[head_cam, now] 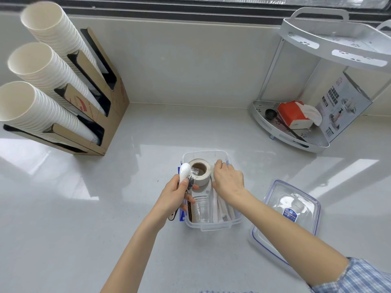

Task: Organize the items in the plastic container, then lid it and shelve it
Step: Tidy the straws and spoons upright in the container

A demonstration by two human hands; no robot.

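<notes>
Left hand (176, 194): fingers curled round a white spoon (183, 172) together with a clear-wrapped black utensil (190, 182), held at the left edge of the plastic container (213, 226).

Right hand (227, 180): reaching into the container's right side, fingertips pinching a thin clear item against the far right wall; what that item is cannot be told.

Plastic container: clear, rectangular, open, standing on the counter (148, 240) directly under both hands.

Contents: a roll of white tape (200, 171) between the two hands at the far end; a clear plastic cup (202, 210) lying on its side below the hands; white paper-wrapped sticks (222, 208) beneath the right wrist.

Lid (289, 216): clear with blue trim and a blue label, lying on the counter just right of the right forearm, apart from the container.

Corner rack (296, 142): white, two-tier, far right beyond the right hand; lower tier carries a red tissue pack (292, 115) and a printed box (342, 106).

Cardboard cup holder (101, 115): far left beyond the left hand, holding three stacks of white paper cups (42, 66).
</notes>
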